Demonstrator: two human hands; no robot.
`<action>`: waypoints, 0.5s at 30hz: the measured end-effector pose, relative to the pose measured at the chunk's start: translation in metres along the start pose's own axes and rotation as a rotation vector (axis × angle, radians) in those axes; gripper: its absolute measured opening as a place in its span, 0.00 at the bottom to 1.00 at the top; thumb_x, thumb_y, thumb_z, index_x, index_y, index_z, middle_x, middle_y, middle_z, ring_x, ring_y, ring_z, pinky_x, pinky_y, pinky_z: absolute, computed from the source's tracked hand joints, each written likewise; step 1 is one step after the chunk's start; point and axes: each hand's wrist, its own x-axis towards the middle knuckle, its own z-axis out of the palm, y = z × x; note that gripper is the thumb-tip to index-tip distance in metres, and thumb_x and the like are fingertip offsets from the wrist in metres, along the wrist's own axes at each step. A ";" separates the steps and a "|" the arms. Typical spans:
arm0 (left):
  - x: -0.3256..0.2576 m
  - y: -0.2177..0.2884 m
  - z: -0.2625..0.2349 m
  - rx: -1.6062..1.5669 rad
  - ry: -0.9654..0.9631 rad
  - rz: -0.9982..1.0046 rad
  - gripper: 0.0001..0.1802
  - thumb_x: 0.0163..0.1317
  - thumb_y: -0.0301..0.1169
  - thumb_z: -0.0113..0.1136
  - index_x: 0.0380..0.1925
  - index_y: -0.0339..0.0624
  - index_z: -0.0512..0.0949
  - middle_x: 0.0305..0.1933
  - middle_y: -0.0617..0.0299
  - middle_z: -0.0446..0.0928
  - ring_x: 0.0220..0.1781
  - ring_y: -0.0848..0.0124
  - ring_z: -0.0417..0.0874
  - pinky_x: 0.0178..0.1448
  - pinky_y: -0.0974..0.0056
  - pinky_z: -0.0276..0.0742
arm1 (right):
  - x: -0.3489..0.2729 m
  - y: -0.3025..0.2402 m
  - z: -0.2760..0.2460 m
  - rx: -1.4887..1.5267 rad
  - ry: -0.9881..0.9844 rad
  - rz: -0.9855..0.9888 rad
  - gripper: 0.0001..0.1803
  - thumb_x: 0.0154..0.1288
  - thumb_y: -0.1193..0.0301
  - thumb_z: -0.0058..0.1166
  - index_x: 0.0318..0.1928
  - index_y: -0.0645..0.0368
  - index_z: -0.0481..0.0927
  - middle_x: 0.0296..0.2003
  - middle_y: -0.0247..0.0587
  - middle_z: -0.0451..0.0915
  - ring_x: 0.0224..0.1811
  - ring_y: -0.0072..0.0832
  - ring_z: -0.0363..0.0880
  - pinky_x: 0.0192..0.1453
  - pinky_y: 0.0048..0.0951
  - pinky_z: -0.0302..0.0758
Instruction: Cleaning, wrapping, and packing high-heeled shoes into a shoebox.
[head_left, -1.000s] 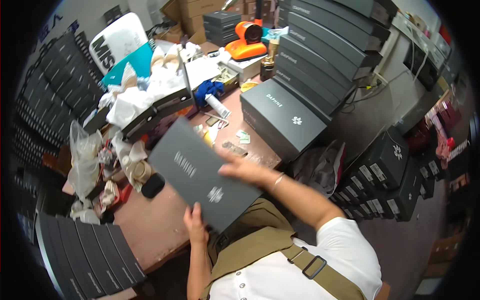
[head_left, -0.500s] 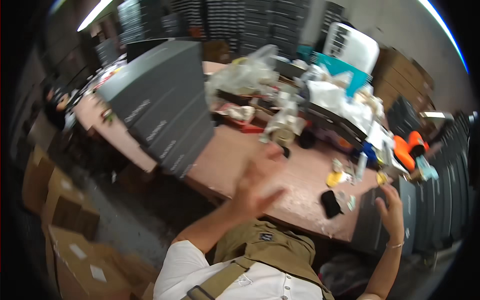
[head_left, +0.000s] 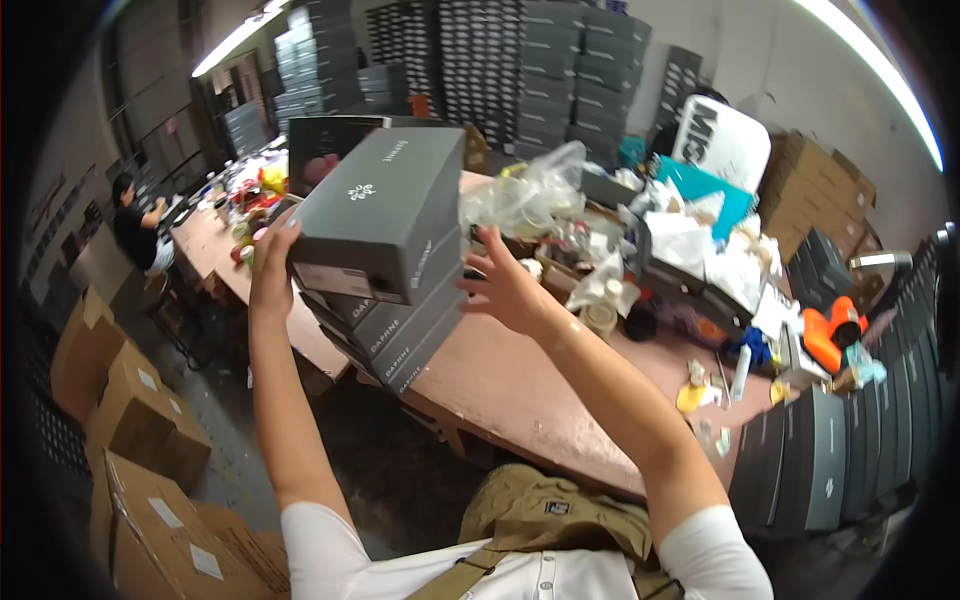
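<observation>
A stack of dark grey shoeboxes (head_left: 425,318) stands on the table's left part, with a lidded shoebox (head_left: 385,205) on top. My left hand (head_left: 272,268) lies along the left side of that top box, its fingers stretched toward the upper edge. Just right of the stack, my right hand (head_left: 505,285) is raised with fingers spread and nothing in it. Its fingertips are close to the box sides; whether any of them touch cannot be made out. Behind the top box, an upright black panel (head_left: 305,150) with a pink picture is partly hidden.
The pinkish table (head_left: 480,375) carries clear plastic bags (head_left: 540,195), trays of white paper (head_left: 690,245) and orange objects (head_left: 825,335). More grey boxes (head_left: 800,460) stand at the right. Cardboard cartons (head_left: 150,420) fill the lower left; a person (head_left: 140,225) is at the far left.
My left hand has moved left and up to the top shoebox's side. My right hand has crossed leftward from the table's right end to beside the stack. The view has shifted too.
</observation>
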 end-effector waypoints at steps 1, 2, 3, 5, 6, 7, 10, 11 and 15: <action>-0.019 0.009 0.036 0.036 -0.027 0.011 0.29 0.60 0.38 0.56 0.58 0.31 0.70 0.56 0.57 0.72 0.58 0.69 0.71 0.64 0.65 0.62 | 0.009 0.007 -0.005 0.187 0.070 0.007 0.53 0.60 0.30 0.38 0.74 0.42 0.33 0.73 0.53 0.40 0.71 0.53 0.52 0.67 0.56 0.57; -0.042 0.014 0.063 0.090 -0.048 0.012 0.28 0.61 0.35 0.55 0.59 0.31 0.69 0.57 0.56 0.71 0.60 0.69 0.70 0.65 0.64 0.62 | 0.012 0.013 -0.007 0.272 -0.030 0.012 0.52 0.60 0.33 0.44 0.74 0.44 0.40 0.71 0.49 0.50 0.68 0.48 0.58 0.65 0.50 0.62; -0.066 0.013 0.097 0.149 -0.017 0.065 0.27 0.60 0.33 0.54 0.59 0.31 0.69 0.58 0.56 0.71 0.60 0.68 0.70 0.65 0.63 0.62 | 0.011 0.023 -0.013 0.266 -0.083 -0.094 0.47 0.60 0.37 0.50 0.71 0.46 0.49 0.66 0.44 0.60 0.65 0.39 0.62 0.62 0.42 0.67; -0.122 0.008 0.122 0.247 0.044 0.114 0.28 0.58 0.31 0.54 0.60 0.31 0.68 0.60 0.54 0.68 0.62 0.65 0.69 0.66 0.61 0.62 | -0.032 0.040 -0.016 0.316 -0.040 -0.186 0.44 0.61 0.47 0.53 0.71 0.50 0.50 0.61 0.42 0.64 0.63 0.30 0.64 0.64 0.35 0.64; -0.149 0.004 0.126 0.257 0.064 0.108 0.30 0.56 0.32 0.54 0.60 0.32 0.68 0.61 0.52 0.66 0.63 0.63 0.68 0.67 0.60 0.61 | -0.057 0.054 -0.019 0.299 -0.011 -0.248 0.44 0.62 0.50 0.54 0.71 0.50 0.49 0.62 0.43 0.64 0.63 0.31 0.64 0.65 0.35 0.64; -0.185 -0.008 0.131 0.207 0.047 0.100 0.32 0.54 0.33 0.55 0.61 0.32 0.67 0.62 0.52 0.65 0.64 0.62 0.66 0.67 0.59 0.60 | -0.089 0.075 -0.029 0.236 0.061 -0.217 0.45 0.61 0.52 0.54 0.72 0.51 0.46 0.64 0.45 0.60 0.65 0.32 0.61 0.66 0.36 0.61; -0.284 -0.029 0.142 0.272 -0.232 0.044 0.36 0.51 0.30 0.52 0.64 0.31 0.62 0.66 0.52 0.63 0.69 0.60 0.62 0.72 0.56 0.54 | -0.214 0.147 -0.069 -0.139 0.305 -0.133 0.53 0.56 0.54 0.55 0.73 0.63 0.41 0.72 0.53 0.46 0.75 0.40 0.42 0.75 0.38 0.42; -0.312 -0.044 0.157 0.065 -0.246 -0.195 0.37 0.51 0.30 0.53 0.64 0.31 0.61 0.65 0.53 0.64 0.68 0.62 0.62 0.72 0.57 0.53 | -0.256 0.166 -0.081 -0.145 0.414 -0.058 0.55 0.54 0.53 0.56 0.72 0.65 0.41 0.72 0.55 0.45 0.75 0.41 0.40 0.75 0.38 0.40; -0.389 -0.138 0.221 -0.504 -0.391 -1.145 0.18 0.62 0.29 0.59 0.50 0.31 0.73 0.50 0.58 0.76 0.52 0.73 0.75 0.59 0.68 0.68 | -0.363 0.219 -0.108 -0.240 0.826 0.126 0.42 0.61 0.63 0.57 0.69 0.67 0.51 0.62 0.52 0.64 0.64 0.34 0.62 0.67 0.31 0.59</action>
